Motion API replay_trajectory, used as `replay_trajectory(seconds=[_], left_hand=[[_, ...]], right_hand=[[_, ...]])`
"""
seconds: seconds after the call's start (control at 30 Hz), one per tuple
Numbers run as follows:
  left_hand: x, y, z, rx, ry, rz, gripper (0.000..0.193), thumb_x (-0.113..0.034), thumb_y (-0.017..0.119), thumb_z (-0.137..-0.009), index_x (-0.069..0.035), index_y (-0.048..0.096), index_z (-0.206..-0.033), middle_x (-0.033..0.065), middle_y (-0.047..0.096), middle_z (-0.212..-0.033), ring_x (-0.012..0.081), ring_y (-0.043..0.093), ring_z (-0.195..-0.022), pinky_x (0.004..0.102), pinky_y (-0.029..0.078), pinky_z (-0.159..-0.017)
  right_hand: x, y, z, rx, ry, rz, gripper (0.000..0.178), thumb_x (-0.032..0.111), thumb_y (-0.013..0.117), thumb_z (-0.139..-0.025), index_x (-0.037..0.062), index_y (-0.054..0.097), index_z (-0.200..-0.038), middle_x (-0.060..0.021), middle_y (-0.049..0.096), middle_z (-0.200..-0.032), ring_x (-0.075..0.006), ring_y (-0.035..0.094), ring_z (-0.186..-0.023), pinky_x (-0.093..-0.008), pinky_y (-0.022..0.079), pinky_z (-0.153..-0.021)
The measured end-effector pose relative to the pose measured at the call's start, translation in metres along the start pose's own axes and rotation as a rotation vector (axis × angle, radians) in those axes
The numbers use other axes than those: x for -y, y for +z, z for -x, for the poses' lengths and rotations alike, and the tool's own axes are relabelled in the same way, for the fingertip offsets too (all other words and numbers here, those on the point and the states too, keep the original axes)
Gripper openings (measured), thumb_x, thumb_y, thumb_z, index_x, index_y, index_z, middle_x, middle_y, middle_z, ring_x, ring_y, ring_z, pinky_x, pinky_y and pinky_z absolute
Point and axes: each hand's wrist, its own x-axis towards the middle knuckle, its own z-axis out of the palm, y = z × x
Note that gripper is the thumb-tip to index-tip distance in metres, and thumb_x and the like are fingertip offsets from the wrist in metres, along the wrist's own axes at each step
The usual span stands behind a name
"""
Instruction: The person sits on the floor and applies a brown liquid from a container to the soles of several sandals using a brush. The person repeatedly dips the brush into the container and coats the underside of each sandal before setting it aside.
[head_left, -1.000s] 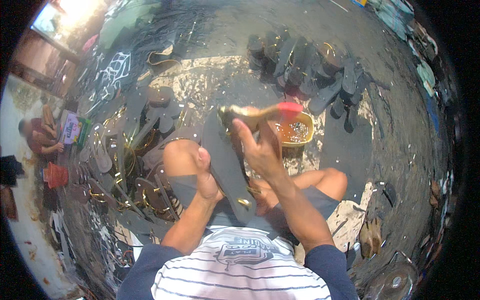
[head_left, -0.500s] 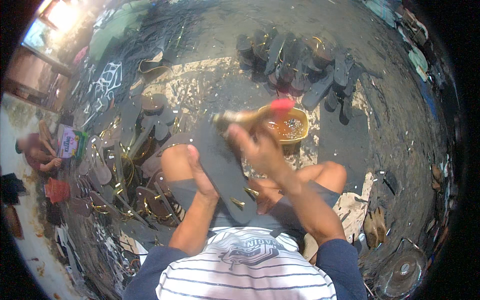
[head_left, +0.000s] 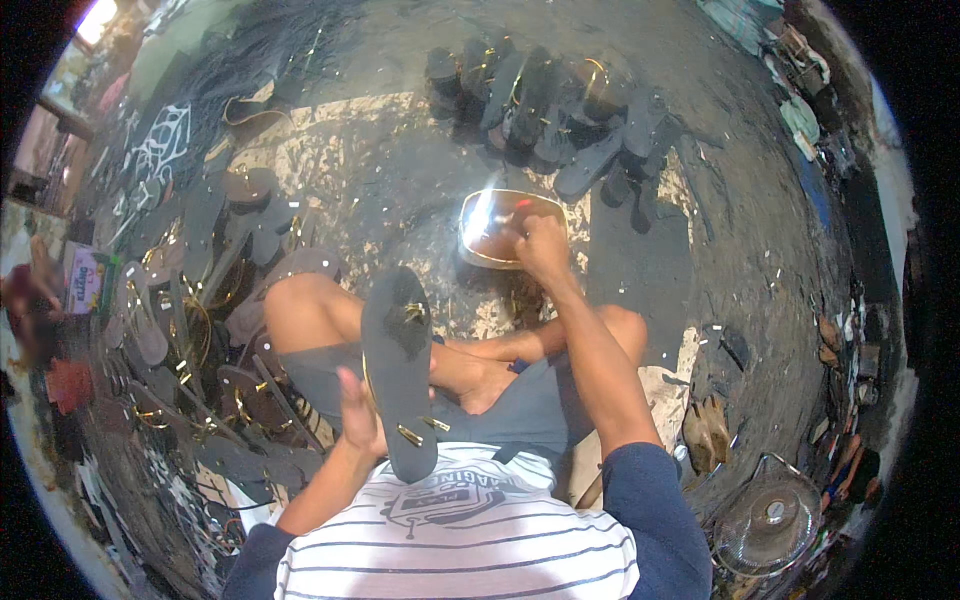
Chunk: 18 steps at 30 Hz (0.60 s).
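Observation:
In my left hand point(head_left: 360, 415) is a dark grey sandal sole point(head_left: 396, 345), raised above my lap with its broad face toward me. Short gold strap ends poke through it near both ends, and a darker wet-looking patch covers its upper part. My thumb shows along the left edge; the other fingers are behind the sole. Out ahead, my right hand point(head_left: 545, 248) is closed over the near side of a yellow-rimmed basin point(head_left: 478, 262) of brownish liquid. It grips a brush, mostly hidden, with a bit of red showing in the basin.
Several dark sandals point(head_left: 520, 105) stand clustered beyond the basin, and more with gold straps point(head_left: 240, 395) lie to my left. Flat dark sheets point(head_left: 640, 270) lie right of the basin. A round fan point(head_left: 770, 515) sits at lower right. Another person point(head_left: 30, 300) is at far left.
My right hand has moved from above the sole out to the basin with the brush. The sole has swung upright and shifted left, closer to my chest.

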Motion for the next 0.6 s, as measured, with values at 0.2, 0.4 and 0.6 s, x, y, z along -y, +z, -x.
replay_trajectory(seconds=[0.2, 0.4, 0.6], left_hand=[[-0.002, 0.010, -0.014, -0.295, 0.140, -0.291, 0.085, -0.076, 0.048, -0.092, -0.003, 0.053, -0.135, 0.0144, 0.066, -0.120, 0.0209, 0.068, -0.093, 0.0361, 0.061, -0.082], [-0.047, 0.017, -0.101, -0.173, 0.307, -0.097, 0.072, -0.069, 0.049, -0.096, -0.003, 0.059, -0.125, 0.0107, 0.071, -0.101, 0.0228, 0.071, -0.070, 0.0342, 0.061, -0.060], [-0.046, 0.099, -0.143, -0.087, 0.300, -0.055, 0.065, -0.062, 0.049, -0.099, -0.006, 0.058, -0.129, 0.0104, 0.071, -0.107, 0.0221, 0.071, -0.089, 0.0383, 0.061, -0.078]], right_hand=[[0.022, -0.077, 0.004, -0.375, -0.013, -0.789, 0.023, 0.019, 0.073, -0.089, 0.0127, 0.075, -0.111, -0.0138, 0.073, -0.105, -0.0328, 0.069, -0.096, -0.0416, 0.053, -0.086], [-0.048, -0.130, 0.027, -0.141, 0.053, 0.161, 0.033, 0.026, 0.073, -0.095, -0.0008, 0.071, -0.113, -0.0061, 0.074, -0.109, -0.0194, 0.066, -0.104, -0.0347, 0.047, -0.095], [0.112, -0.147, 0.079, -0.069, 0.296, -0.999, 0.032, 0.031, 0.073, -0.094, 0.0101, 0.073, -0.117, -0.0136, 0.072, -0.109, -0.0273, 0.064, -0.112, -0.0434, 0.044, -0.101]])
